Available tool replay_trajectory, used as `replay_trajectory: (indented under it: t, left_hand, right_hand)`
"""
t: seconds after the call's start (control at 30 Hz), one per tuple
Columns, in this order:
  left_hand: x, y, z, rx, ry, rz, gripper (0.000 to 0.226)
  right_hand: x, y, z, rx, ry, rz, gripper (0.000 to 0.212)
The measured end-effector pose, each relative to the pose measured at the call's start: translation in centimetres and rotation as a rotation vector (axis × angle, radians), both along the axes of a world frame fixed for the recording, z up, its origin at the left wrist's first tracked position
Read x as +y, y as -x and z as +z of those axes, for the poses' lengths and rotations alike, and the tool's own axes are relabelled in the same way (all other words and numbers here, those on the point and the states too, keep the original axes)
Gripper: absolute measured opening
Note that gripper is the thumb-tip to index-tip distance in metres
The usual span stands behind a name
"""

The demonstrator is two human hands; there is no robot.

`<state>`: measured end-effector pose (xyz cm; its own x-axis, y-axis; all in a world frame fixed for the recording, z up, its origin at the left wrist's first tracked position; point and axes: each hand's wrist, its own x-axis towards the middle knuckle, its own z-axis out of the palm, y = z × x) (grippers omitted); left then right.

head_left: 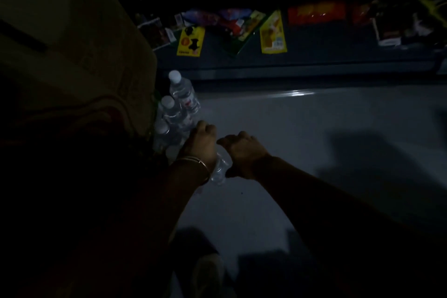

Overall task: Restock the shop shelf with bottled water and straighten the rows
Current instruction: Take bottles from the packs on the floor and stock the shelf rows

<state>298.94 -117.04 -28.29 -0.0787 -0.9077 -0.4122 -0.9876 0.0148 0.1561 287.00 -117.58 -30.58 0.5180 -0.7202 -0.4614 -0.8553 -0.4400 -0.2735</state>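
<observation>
The view is very dark. Several clear water bottles with white caps [183, 91] stand in a tight cluster on the pale floor, beside a beige box. My left hand [202, 141], with a bangle at the wrist, reaches down at the near end of the cluster with its fingers curled; what it holds is hidden. My right hand [244, 152] is just to its right, fingers curled round a clear water bottle [219, 170] that shows between the two wrists.
A large beige cardboard box [72, 43] fills the left. A low dark shelf [290, 68] runs along the back, with several colourful snack packets [272, 34] on it. Grey floor [314, 128] stretches to the right. A foot [208, 271] shows at the bottom.
</observation>
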Motion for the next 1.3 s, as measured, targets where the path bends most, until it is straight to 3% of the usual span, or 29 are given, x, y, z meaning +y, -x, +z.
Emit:
replay_trajectory:
  t: [0.13, 0.3, 0.57, 0.8, 0.93, 1.2, 1.3]
  left_hand:
    - [-0.2, -1.0, -2.9, 0.051, 0.021, 0.014, 0.035]
    - [-0.4, -2.2, -4.8, 0.054, -0.041, 0.004, 0.029]
    - [-1.2, -1.8, -1.7, 0.044, -0.091, -0.047, 0.04]
    - [-3.8, 0.6, 11.1, 0.323, -0.027, 0.002, 0.021]
    - [-5.9, 2.0, 21.7, 0.517, 0.039, 0.092, 0.016]
    - [-7.6, 3.2, 47.6, 0.488, 0.139, -0.032, 0.037]
    - [-7.0, 3.5, 56.9, 0.47, 0.112, -0.045, 0.035]
  right_hand:
    - [0.3, -1.0, -5.0, -0.051, -0.034, 0.023, 0.087]
    - [0.0, -2.1, -8.0, -0.128, -0.085, 0.01, 0.076]
    - [-0.1, -1.4, -4.7, -0.283, -0.2, -0.157, 0.067]
    - [-2.5, 2.5, 10.3, -0.37, -0.191, -0.256, 0.076]
    - [-4.1, 4.9, 22.1, -0.424, -0.124, -0.251, 0.067]
    - [-6.4, 8.8, 49.8, -0.48, 0.061, -0.232, 0.06]
    - [-6.5, 9.5, 60.4, -0.505, 0.179, -0.216, 0.055]
